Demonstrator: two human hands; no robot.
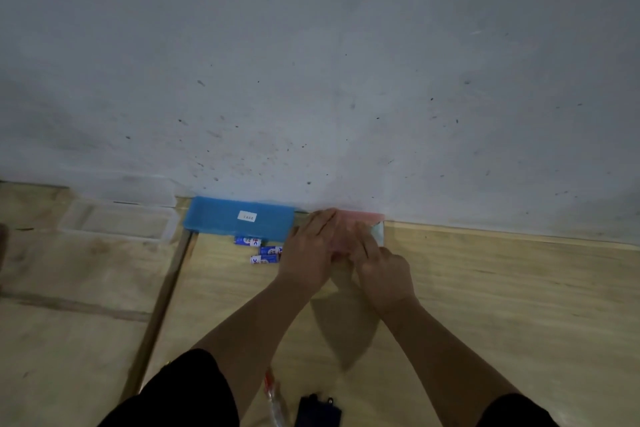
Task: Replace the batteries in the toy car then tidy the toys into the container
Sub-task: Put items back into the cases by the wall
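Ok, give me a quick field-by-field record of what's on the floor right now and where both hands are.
surface: wooden floor against a grey wall
left hand: on the pink box, beside the right hand
right hand: on the same box; grip unclear
blue box: closed, white label, left of the pink box
batteries: three, loose, in front of the blue box
clear container: far left by the wall
dark object: bottom edge, unidentifiable

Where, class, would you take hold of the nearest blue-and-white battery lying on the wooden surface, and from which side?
Grip the nearest battery across its round middle, thumb and finger on its two long sides, coming from above. It lies flat on the wooden surface, so nothing shows below to grip. The left hand covers its right end, and another battery lies close behind.
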